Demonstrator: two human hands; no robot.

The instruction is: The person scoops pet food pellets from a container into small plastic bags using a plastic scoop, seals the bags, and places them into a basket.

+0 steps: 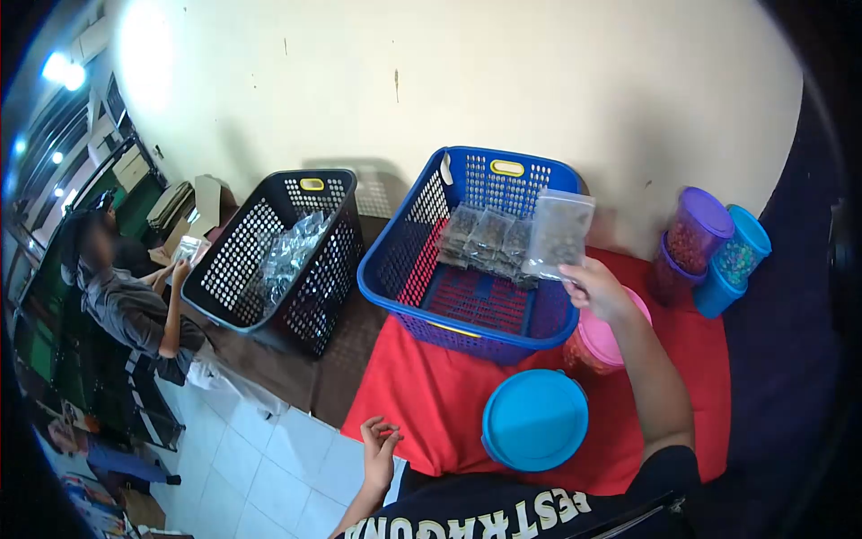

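My right hand [590,286] pinches the lower edge of a clear plastic pouch [560,235] with small dark contents I cannot make out. The pouch is held up over the right side of a blue plastic basket [467,334]. Inside that basket, similar filled pouches [485,235] lie in rows toward the back. My left hand [381,442] is low, by the front edge of the red cloth, fingers apart and holding nothing. Closest to it is a round tub with a blue lid [536,419]. A pink-lidded tub [611,334] stands under my right forearm.
A black basket [334,296] with shiny clear packets [294,254] stands left of the blue one. Stacked purple- and blue-lidded tubs [705,220] stand at the right. A person [135,301] at the left handles a packet. Red cloth [413,377] covers the table.
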